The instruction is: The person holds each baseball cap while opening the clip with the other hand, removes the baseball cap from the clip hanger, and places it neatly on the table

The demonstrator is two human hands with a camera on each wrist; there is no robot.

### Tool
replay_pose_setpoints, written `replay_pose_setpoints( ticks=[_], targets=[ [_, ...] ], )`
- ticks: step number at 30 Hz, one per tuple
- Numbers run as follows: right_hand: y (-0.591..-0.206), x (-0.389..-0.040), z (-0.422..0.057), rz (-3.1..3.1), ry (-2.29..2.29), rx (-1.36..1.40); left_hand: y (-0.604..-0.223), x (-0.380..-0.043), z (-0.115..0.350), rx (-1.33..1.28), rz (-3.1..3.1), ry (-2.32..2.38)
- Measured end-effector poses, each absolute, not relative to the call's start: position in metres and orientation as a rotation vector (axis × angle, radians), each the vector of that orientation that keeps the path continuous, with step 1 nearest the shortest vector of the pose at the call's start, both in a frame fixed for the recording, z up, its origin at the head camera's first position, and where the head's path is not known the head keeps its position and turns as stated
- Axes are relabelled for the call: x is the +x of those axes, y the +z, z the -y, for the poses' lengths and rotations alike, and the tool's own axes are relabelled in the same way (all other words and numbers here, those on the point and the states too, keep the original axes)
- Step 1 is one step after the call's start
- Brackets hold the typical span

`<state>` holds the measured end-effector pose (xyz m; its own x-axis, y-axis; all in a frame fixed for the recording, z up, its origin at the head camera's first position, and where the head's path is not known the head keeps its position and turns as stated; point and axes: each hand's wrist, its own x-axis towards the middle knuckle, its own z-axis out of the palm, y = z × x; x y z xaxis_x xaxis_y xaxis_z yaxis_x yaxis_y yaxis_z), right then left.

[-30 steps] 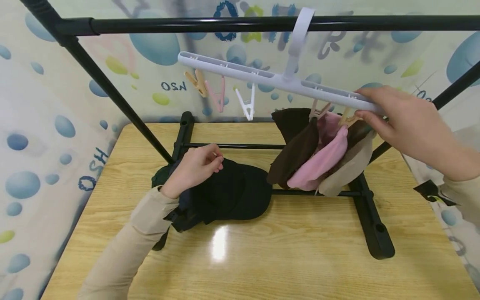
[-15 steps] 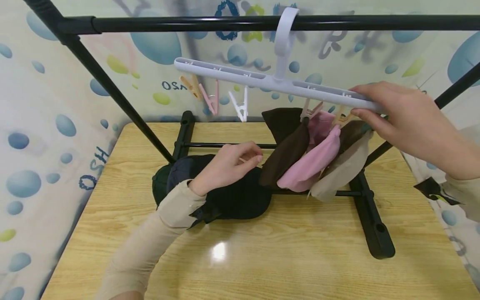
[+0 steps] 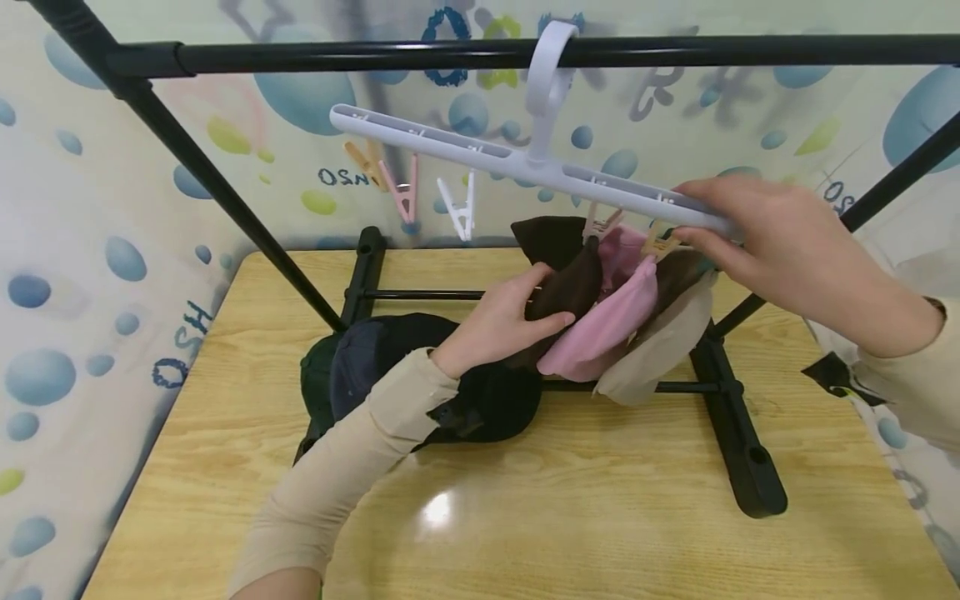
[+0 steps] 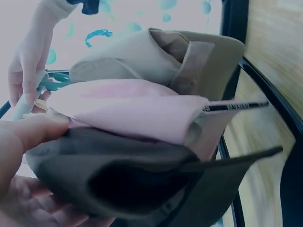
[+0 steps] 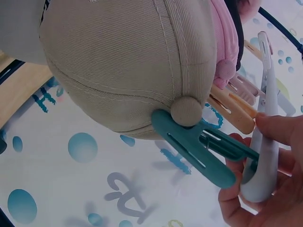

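Note:
My right hand point(image 3: 780, 242) grips the right end of a pale lilac clip hanger point(image 3: 551, 172); its hook hangs over the black rack bar. My left hand point(image 3: 498, 325) holds a dark brown cap point(image 3: 573, 287), thumb on one side and fingers on the other. Beside it hang a pink cap point(image 3: 600, 337) and a beige cap point(image 3: 660, 350). In the right wrist view, a teal clothespin point(image 5: 189, 146) pinches the beige cap near its top button. Orange point(image 3: 363, 158), pink point(image 3: 405, 192) and white point(image 3: 461, 208) clothespins dangle on the left half without caps.
A black rack point(image 3: 345, 57) stands on the wooden table point(image 3: 562, 517). Beneath my left arm lie a black cap point(image 3: 513, 408), a navy cap point(image 3: 356, 362) and a dark green cap point(image 3: 317, 375). A patterned backdrop point(image 3: 82, 350) stands behind and beside the table.
The hanger has slid left along the bar with its caps, my right hand still on its end. My left hand has moved right from above the dark caps to the brown cap.

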<state>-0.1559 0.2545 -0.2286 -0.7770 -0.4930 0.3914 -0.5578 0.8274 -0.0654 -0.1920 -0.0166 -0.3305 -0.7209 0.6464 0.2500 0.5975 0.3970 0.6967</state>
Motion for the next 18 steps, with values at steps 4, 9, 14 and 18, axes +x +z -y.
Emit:
replay_pose_setpoints(
  ticks=[4, 9, 14, 18],
  targets=[
    [-0.23, -0.158, -0.253, 2.639, 0.268, 0.8, -0.33, -0.192, 0.013, 1.132, -2.558, 1.245],
    [-0.23, -0.162, -0.255, 2.643, 0.288, 0.802, -0.327, -0.19, 0.016, 1.127, -2.566, 1.242],
    [-0.229, -0.165, -0.258, 2.654, 0.32, 0.776, -0.32, -0.188, 0.022, 1.165, -2.577, 1.256],
    [-0.229, -0.166, -0.26, 2.657, 0.329, 0.745, -0.317, -0.186, 0.025, 1.178, -2.608, 1.255]
  ],
)
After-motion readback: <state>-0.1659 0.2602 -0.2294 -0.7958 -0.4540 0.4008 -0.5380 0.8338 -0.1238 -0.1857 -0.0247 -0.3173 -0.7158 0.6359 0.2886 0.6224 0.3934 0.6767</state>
